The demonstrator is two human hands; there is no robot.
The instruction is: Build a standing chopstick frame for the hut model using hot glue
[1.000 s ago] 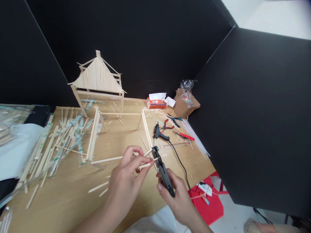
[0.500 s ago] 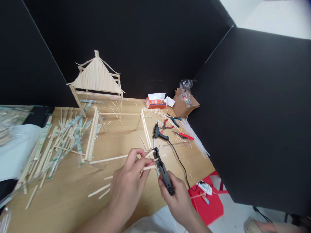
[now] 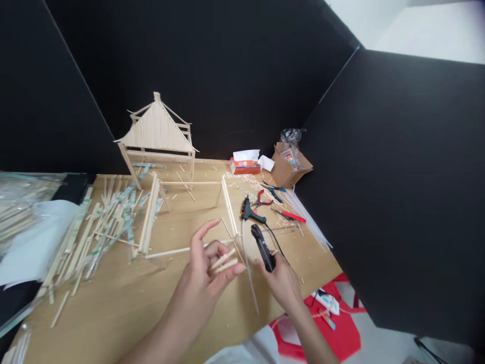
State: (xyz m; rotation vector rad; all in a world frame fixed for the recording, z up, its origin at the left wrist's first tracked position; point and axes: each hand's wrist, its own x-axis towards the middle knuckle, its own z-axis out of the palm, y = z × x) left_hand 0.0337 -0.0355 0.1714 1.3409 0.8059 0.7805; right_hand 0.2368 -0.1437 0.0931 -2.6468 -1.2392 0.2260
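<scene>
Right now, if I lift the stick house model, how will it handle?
Probably light, since the stick house model is all thin wood. Likely fragile at its joints, and its slender legs under the wide roof suggest it could tip if pushed.

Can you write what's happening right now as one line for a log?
left hand: wooden sticks | right hand: black hand tool | nearby: glue gun

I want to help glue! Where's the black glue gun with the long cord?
In the head view, the black glue gun lies on the light wooden table, just left of the red-handled pliers.
</scene>
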